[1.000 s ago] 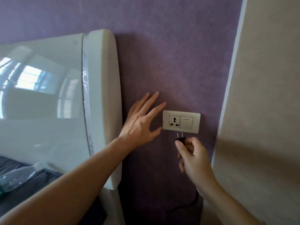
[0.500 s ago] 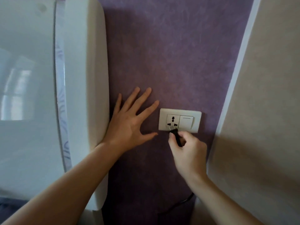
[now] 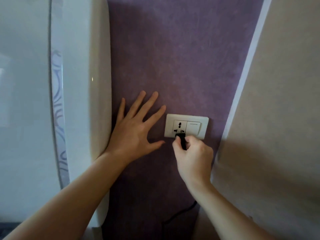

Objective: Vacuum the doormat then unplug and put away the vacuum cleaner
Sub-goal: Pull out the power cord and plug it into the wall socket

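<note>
Vacuum cleaner itself not in view; only its black plug [image 3: 180, 138] and a run of black cord [image 3: 187, 209] show, so the machine's location cannot be stated. Landmark: white wall socket plate [image 3: 186, 126] on the purple wall [image 3: 173, 58]. Left of the plate, a large glossy white curved panel [image 3: 83, 84], identity uncertain; right of the plate, a beige wall [image 3: 277, 118]. Doormat not visible. Judgement on progress: plug sits at the lower slots of the outlet, apparently seated or nearly so; whether prongs are fully home cannot be told. This reads as either the start (powering up) or the unplug step; the frame alone does not settle it. Putting the machine away is not shown as done. Left hand [image 3: 133, 134]: fully open, fingers spread wide, palm flat on the purple wall just left of the plate, holding nothing, likely bracing. Right hand [image 3: 194, 158]: closed in a pinch on the plug body just below the plate, thumb and curled fingers clamped around it. Cord drops below the plate behind the right forearm.
</note>
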A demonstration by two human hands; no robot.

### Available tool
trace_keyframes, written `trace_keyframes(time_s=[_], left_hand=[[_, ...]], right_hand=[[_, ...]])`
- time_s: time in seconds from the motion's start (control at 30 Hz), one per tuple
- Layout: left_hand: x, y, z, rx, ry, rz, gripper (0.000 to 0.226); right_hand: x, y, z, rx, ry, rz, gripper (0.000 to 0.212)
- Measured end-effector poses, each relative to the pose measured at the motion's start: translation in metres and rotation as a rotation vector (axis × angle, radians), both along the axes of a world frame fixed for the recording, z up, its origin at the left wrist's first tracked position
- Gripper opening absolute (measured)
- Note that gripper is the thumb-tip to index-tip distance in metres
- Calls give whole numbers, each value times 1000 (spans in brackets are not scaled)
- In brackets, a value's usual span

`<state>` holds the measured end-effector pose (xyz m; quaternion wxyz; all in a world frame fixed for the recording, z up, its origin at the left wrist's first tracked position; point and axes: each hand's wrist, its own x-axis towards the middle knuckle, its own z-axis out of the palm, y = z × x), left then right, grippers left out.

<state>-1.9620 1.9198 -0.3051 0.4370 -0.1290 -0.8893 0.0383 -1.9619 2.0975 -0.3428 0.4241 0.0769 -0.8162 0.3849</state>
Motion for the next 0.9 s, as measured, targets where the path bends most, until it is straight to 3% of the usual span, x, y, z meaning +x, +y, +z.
trace_keyframes(time_s=[0.13,0.33,0.67,0.83,0.9], left_hand=[[0,1,2,10,9,-11,95],[1,4,0,11,-1,-16,94],[2,4,1,14,-7,-17,93],[2,3,3,17,-22,-11,92],[2,3,2,15,-22,-8,91]], right_hand=[[4,-5,7,35,-68,-24,45],[13,-1,15,189,-157,-61,27],[5,1,18,203,-84,-46,40],[-5,0,39,239,-189,-29,28],[-9,0,42,234,-220,-5,36]])
